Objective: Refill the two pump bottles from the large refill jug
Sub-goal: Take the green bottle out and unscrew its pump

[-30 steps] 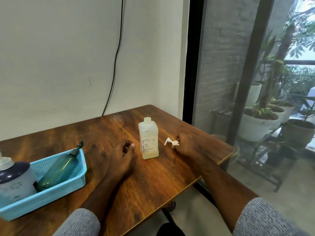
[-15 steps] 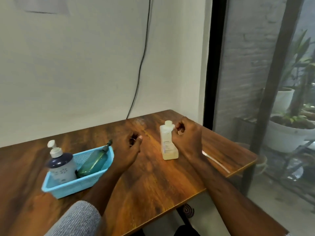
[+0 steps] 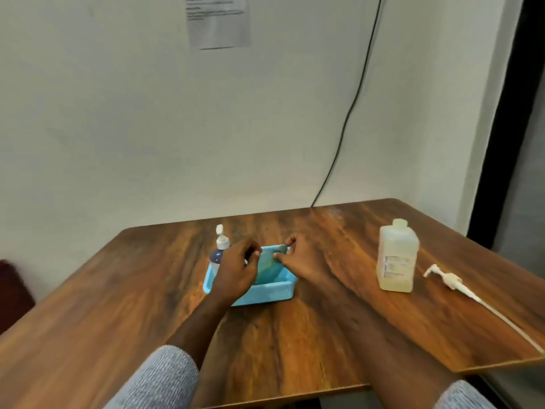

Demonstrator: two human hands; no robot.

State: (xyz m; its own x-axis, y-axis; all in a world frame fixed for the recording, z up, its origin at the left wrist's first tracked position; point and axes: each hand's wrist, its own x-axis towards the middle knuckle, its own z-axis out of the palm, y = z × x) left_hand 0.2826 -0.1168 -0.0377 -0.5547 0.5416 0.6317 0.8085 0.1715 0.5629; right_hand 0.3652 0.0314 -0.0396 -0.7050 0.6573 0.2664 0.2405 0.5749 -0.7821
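The pale refill jug [image 3: 396, 258] stands uncapped on the right of the wooden table [image 3: 295, 335]. Its white pump with a long tube [image 3: 448, 280] lies on the table to the jug's right. A blue basket [image 3: 265, 292] at the table's middle holds a dark blue pump bottle [image 3: 217, 252], upright at its left end, and a green bottle [image 3: 268, 268], lying down. My left hand [image 3: 236, 271] hovers over the basket's left part, fingers loosely curled and holding nothing. My right hand [image 3: 302, 261] is at the basket's right side, thumb and fingertips near the green bottle's upper end, with no clear grip.
The table sits against a white wall with a black cable [image 3: 348, 119] running down to its back edge and a paper sheet [image 3: 218, 20] pinned above. A dark window frame [image 3: 501, 143] is on the right. The table's right edge is close beyond the pump.
My view has swung left. Both hands have left the jug and moved left to the blue basket; the jug and its pump now lie off to the right.
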